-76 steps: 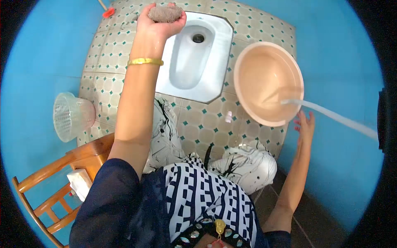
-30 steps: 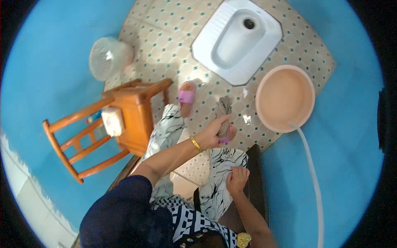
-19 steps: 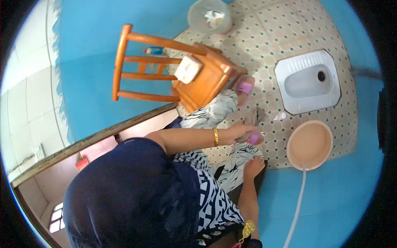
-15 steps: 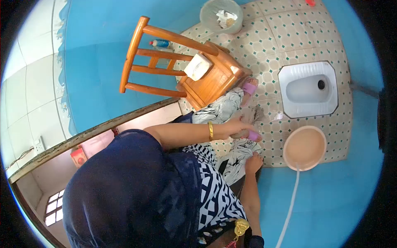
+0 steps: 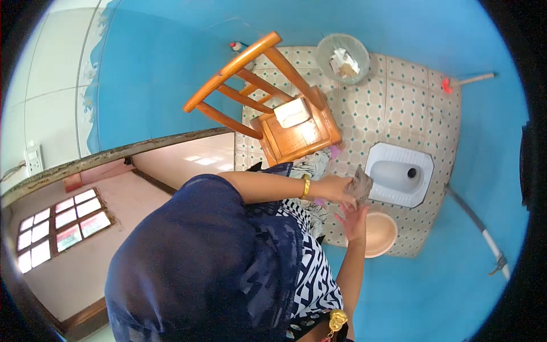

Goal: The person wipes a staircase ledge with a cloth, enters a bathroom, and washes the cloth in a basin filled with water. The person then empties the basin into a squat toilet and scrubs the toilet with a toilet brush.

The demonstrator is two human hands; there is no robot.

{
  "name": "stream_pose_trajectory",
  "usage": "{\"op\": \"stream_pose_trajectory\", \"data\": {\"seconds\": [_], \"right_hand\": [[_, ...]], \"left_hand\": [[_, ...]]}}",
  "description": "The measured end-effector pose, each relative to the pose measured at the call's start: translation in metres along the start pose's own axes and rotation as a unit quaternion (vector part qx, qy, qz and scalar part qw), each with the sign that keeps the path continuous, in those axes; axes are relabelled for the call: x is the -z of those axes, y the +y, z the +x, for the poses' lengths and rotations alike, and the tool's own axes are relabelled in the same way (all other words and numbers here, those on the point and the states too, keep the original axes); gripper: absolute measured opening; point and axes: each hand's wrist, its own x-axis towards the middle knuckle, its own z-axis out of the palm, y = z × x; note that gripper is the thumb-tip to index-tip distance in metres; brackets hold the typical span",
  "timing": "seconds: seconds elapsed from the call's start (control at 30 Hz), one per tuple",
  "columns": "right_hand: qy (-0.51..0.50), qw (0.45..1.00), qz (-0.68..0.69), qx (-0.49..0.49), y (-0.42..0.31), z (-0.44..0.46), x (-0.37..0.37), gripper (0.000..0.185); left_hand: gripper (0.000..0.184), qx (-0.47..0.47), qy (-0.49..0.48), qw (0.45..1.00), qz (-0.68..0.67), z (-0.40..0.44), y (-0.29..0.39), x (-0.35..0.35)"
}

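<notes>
My left hand (image 5: 333, 189), with a gold bracelet at its wrist, is closed on a crumpled grey cloth (image 5: 361, 185). Just below it in the view, my right hand (image 5: 355, 223) has its fingers spread, close to the cloth and the left fingertips; whether they touch is unclear. Behind the right hand a pale orange basin (image 5: 383, 239) stands on the floor, partly covered by the hand and forearm. Patterned trousers (image 5: 312, 165) show beneath my arms, with a bit of pink slipper (image 5: 335, 150) near the chair.
A wooden chair (image 5: 285, 142) bears a white packet (image 5: 292, 113). Beyond are a squat toilet (image 5: 383, 194) and a bin (image 5: 323, 60) holding paper. A red-headed stick (image 5: 470, 79) leans by the blue wall; a pipe (image 5: 473, 211) runs along the right.
The grey cloth has come up from beside the slippered foot in my left hand. My right hand has left the knee and joined the left. The view has shifted, showing more wall.
</notes>
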Motion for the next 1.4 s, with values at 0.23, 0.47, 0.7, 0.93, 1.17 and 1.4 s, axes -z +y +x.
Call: {"op": "stream_pose_trajectory", "data": {"seconds": [0.23,0.47,0.7,0.93,1.17,1.4], "right_hand": [[0.021,0.989,0.11,0.099,-0.049,0.036,-0.067,0.046],[0.002,0.984,0.109,0.14,-0.087,0.012,-0.044,0.034],[0.056,0.989,0.023,0.138,-0.087,-0.022,0.02,0.038],[0.092,0.99,-0.015,0.104,-0.072,-0.037,0.037,0.037],[0.096,0.988,-0.047,0.112,-0.059,-0.058,0.026,0.033],[0.094,0.989,-0.073,0.089,-0.065,-0.074,0.038,0.029]], "left_hand": [[0.058,-0.211,0.081,0.974,-0.016,-0.022,0.001,0.059],[0.074,-0.025,0.566,0.772,0.288,-0.128,-0.113,0.28],[0.068,0.292,0.335,0.882,0.156,-0.21,-0.211,0.312],[0.048,0.278,0.445,0.828,0.196,-0.231,-0.21,0.245],[0.031,0.365,0.481,0.79,0.108,-0.304,-0.215,0.161],[0.05,0.401,0.552,0.731,-0.021,-0.36,-0.278,0.047]]}}
